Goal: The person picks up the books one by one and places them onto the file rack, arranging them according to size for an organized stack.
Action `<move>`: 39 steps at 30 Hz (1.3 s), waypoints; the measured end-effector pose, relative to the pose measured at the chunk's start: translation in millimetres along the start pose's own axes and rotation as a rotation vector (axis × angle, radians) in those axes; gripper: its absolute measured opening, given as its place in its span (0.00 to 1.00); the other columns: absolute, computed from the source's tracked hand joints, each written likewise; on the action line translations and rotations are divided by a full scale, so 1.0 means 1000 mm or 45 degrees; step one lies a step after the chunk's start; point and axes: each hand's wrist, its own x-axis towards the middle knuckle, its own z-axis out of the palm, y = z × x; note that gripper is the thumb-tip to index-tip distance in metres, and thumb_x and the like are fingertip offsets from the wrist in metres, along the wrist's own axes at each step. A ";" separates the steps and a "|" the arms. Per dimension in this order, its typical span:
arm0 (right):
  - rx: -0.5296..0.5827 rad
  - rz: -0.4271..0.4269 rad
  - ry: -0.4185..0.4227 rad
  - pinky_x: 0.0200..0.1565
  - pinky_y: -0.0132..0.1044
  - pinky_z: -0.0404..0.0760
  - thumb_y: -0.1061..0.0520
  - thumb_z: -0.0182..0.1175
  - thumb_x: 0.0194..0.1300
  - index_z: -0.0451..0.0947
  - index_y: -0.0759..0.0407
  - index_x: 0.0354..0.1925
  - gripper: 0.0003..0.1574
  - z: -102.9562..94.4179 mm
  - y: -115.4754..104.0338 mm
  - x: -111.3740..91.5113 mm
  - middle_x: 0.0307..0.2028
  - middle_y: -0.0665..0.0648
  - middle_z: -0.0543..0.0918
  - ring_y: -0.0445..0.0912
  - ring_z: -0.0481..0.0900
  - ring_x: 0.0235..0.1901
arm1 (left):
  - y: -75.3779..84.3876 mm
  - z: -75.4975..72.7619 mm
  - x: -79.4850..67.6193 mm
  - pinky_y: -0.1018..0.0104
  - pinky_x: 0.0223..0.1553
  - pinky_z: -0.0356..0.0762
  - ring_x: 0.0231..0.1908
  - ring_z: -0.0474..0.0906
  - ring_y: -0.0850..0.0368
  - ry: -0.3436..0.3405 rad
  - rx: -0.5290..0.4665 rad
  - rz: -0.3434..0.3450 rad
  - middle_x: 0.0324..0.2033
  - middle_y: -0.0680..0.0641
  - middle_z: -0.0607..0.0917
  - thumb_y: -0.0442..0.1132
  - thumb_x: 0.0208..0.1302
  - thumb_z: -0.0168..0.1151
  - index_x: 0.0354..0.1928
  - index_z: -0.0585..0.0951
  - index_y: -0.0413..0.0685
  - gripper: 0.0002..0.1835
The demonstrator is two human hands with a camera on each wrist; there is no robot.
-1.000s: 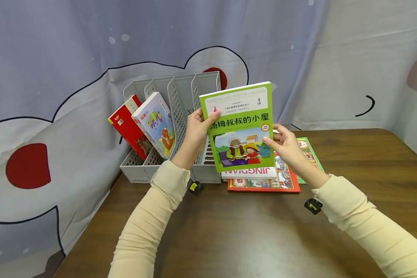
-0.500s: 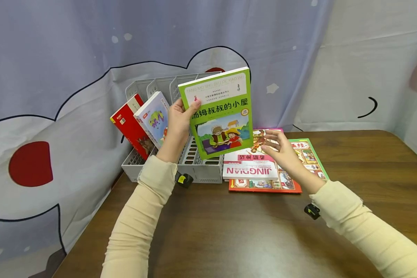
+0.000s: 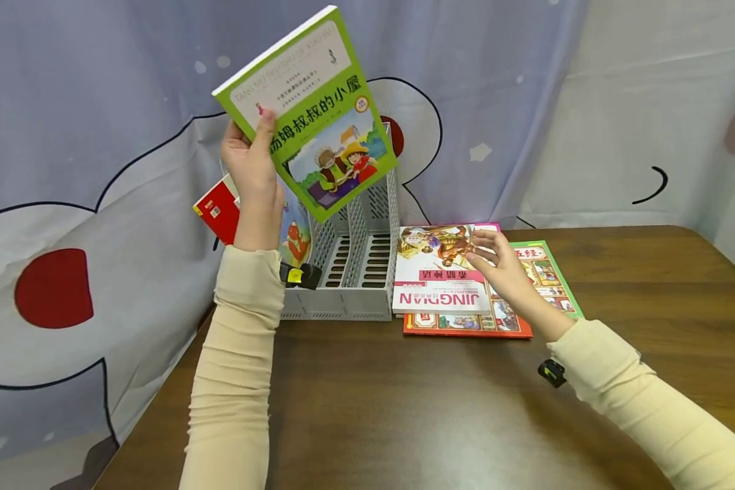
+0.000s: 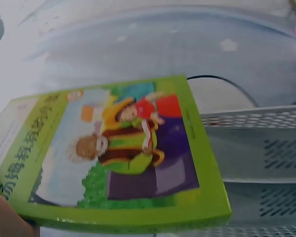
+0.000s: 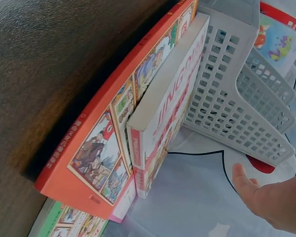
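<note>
My left hand [image 3: 251, 160] grips a green-bordered children's book [image 3: 318, 116] by its left edge, thumb on the front cover. The book is tilted and raised over the grey file rack [image 3: 361, 306]; in the left wrist view its cover [image 4: 133, 148] fills much of the frame, with rack dividers at the right. My right hand [image 3: 499, 265] holds nothing; its fingers are spread loosely above the pile of books. On top of that pile lies a white and pink book [image 3: 437, 275], also seen in the right wrist view beside the right hand [image 5: 276, 197].
A red book [image 3: 217, 211] and a white book with a cartoon cover [image 3: 295, 235] stand leaning in the rack's left slots, partly hidden by my left arm. Under the white and pink book are a red-edged book [image 3: 508, 327] and a green-edged book [image 3: 548, 279]. A patterned curtain hangs behind the table.
My right hand has let go of the green book and stayed near the pile. The left hand has carried the book left and up, tilting it over the rack.
</note>
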 end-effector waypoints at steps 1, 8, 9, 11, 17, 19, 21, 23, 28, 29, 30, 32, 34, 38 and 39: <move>-0.002 0.003 0.002 0.66 0.57 0.61 0.58 0.50 0.71 0.50 0.69 0.68 0.34 0.000 0.001 0.000 0.67 0.70 0.58 0.65 0.57 0.67 | 0.003 0.000 0.002 0.65 0.44 0.81 0.36 0.85 0.56 0.028 -0.031 0.014 0.32 0.48 0.88 0.30 0.56 0.64 0.36 0.81 0.41 0.05; -0.025 0.033 0.008 0.68 0.56 0.58 0.55 0.49 0.72 0.49 0.69 0.68 0.35 -0.001 0.004 -0.001 0.68 0.71 0.57 0.64 0.53 0.69 | 0.018 -0.005 0.009 0.64 0.48 0.80 0.41 0.85 0.52 0.207 -0.121 0.154 0.38 0.45 0.88 0.31 0.58 0.63 0.41 0.79 0.41 0.08; -0.022 0.035 0.010 0.68 0.56 0.57 0.55 0.49 0.72 0.50 0.69 0.68 0.35 0.000 0.004 -0.001 0.68 0.71 0.57 0.64 0.53 0.69 | 0.018 -0.005 0.008 0.64 0.48 0.80 0.42 0.85 0.53 0.221 -0.112 0.174 0.39 0.45 0.88 0.31 0.59 0.62 0.42 0.78 0.40 0.09; -0.016 0.036 0.010 0.68 0.56 0.56 0.55 0.49 0.72 0.50 0.69 0.68 0.34 0.001 0.004 -0.001 0.68 0.71 0.56 0.64 0.52 0.70 | 0.020 -0.005 0.004 0.65 0.49 0.80 0.42 0.85 0.53 0.254 -0.098 0.210 0.40 0.44 0.87 0.30 0.60 0.61 0.44 0.78 0.39 0.10; 0.014 0.044 0.006 0.69 0.54 0.56 0.57 0.49 0.71 0.50 0.70 0.68 0.34 0.005 0.004 -0.002 0.68 0.71 0.56 0.63 0.52 0.70 | 0.015 -0.002 0.002 0.69 0.48 0.80 0.42 0.85 0.56 0.351 0.027 0.324 0.42 0.45 0.87 0.30 0.62 0.60 0.46 0.79 0.38 0.11; 0.021 0.040 0.010 0.69 0.55 0.56 0.57 0.49 0.71 0.50 0.70 0.67 0.34 0.005 0.004 -0.002 0.68 0.71 0.57 0.63 0.53 0.70 | 0.010 -0.002 0.007 0.70 0.48 0.79 0.42 0.85 0.58 0.366 0.097 0.330 0.43 0.45 0.87 0.31 0.61 0.60 0.47 0.79 0.38 0.11; 0.019 0.042 0.016 0.69 0.55 0.56 0.58 0.49 0.71 0.51 0.70 0.67 0.33 0.006 0.003 -0.002 0.68 0.71 0.57 0.63 0.53 0.70 | 0.004 -0.002 0.013 0.71 0.48 0.79 0.42 0.84 0.59 0.367 0.159 0.310 0.44 0.45 0.87 0.32 0.61 0.61 0.47 0.80 0.39 0.12; 0.018 0.037 0.020 0.68 0.54 0.57 0.59 0.49 0.71 0.52 0.70 0.67 0.32 0.007 0.004 -0.001 0.67 0.72 0.58 0.63 0.54 0.69 | -0.003 -0.003 0.020 0.72 0.48 0.78 0.43 0.84 0.60 0.375 0.213 0.258 0.45 0.46 0.86 0.33 0.61 0.61 0.47 0.80 0.40 0.12; 0.014 0.025 -0.014 0.67 0.54 0.59 0.59 0.49 0.71 0.52 0.70 0.67 0.32 0.010 0.006 0.000 0.65 0.72 0.60 0.64 0.55 0.69 | -0.020 -0.006 0.039 0.74 0.44 0.79 0.42 0.84 0.61 0.438 0.316 0.061 0.44 0.48 0.87 0.34 0.60 0.63 0.47 0.82 0.43 0.13; 0.014 0.026 -0.024 0.67 0.54 0.60 0.58 0.49 0.71 0.52 0.70 0.67 0.32 0.011 0.006 0.000 0.65 0.72 0.60 0.64 0.56 0.69 | -0.022 -0.005 0.041 0.74 0.43 0.79 0.42 0.84 0.61 0.457 0.334 0.019 0.44 0.48 0.87 0.34 0.60 0.63 0.47 0.82 0.43 0.12; 0.014 0.027 -0.030 0.68 0.54 0.59 0.58 0.49 0.71 0.52 0.69 0.67 0.32 0.011 0.007 -0.001 0.65 0.72 0.61 0.63 0.56 0.69 | -0.023 -0.005 0.044 0.74 0.42 0.80 0.41 0.84 0.61 0.480 0.334 -0.037 0.43 0.48 0.87 0.33 0.59 0.64 0.45 0.83 0.44 0.11; 0.016 0.029 -0.034 0.68 0.54 0.59 0.58 0.48 0.72 0.52 0.69 0.67 0.32 0.011 0.008 -0.001 0.64 0.72 0.62 0.63 0.56 0.68 | -0.027 -0.002 0.048 0.74 0.41 0.80 0.40 0.84 0.61 0.529 0.337 -0.149 0.42 0.48 0.87 0.33 0.58 0.65 0.43 0.84 0.44 0.10; 0.016 0.037 -0.026 0.68 0.54 0.59 0.57 0.48 0.72 0.52 0.68 0.67 0.32 0.010 0.010 -0.002 0.64 0.73 0.62 0.63 0.57 0.68 | -0.030 -0.001 0.050 0.74 0.41 0.79 0.41 0.84 0.60 0.563 0.318 -0.283 0.41 0.49 0.88 0.32 0.56 0.67 0.43 0.85 0.45 0.11; 0.014 0.050 -0.025 0.67 0.55 0.60 0.57 0.48 0.72 0.52 0.68 0.67 0.32 0.008 0.014 -0.004 0.64 0.74 0.63 0.63 0.60 0.66 | -0.038 -0.005 0.052 0.74 0.42 0.78 0.42 0.83 0.60 0.644 0.221 -0.506 0.45 0.48 0.86 0.28 0.52 0.69 0.53 0.79 0.45 0.24; 0.014 0.053 -0.028 0.67 0.55 0.61 0.58 0.48 0.72 0.52 0.68 0.67 0.32 0.008 0.014 -0.005 0.63 0.74 0.63 0.63 0.61 0.66 | -0.040 -0.008 0.053 0.76 0.42 0.77 0.42 0.82 0.61 0.664 0.209 -0.539 0.47 0.50 0.84 0.27 0.51 0.69 0.56 0.76 0.46 0.28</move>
